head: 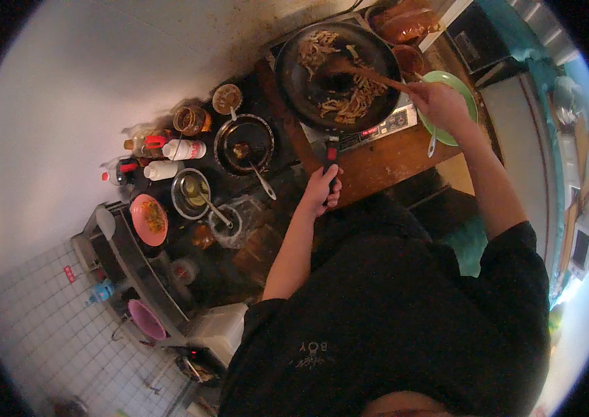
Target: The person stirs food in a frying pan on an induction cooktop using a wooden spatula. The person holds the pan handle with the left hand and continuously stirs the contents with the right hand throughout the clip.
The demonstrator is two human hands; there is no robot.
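Note:
A dark frying pan (320, 88) rests on an electric cooktop (398, 121) with a lit display. My left hand (321, 190) is closed around the pan's black handle (332, 156), which has a red part. In my right hand (441, 104) is a wooden spatula (377, 77), its blade inside the pan. Browned, shredded food (354, 99) lies in the pan in separate heaps. Under and beside my right hand is a green plate (465, 94), with a spoon handle (432, 144) at its lower edge.
Left of the pan stand a dark bowl (272, 136) with a spoon, a metal bowl (175, 200) with a ladle, sauce bottles (190, 149), and a glass jar (187, 121). A pink plate (140, 229) of food is farther left. Orange-brown bags (409, 23) lie behind the cooktop's right side.

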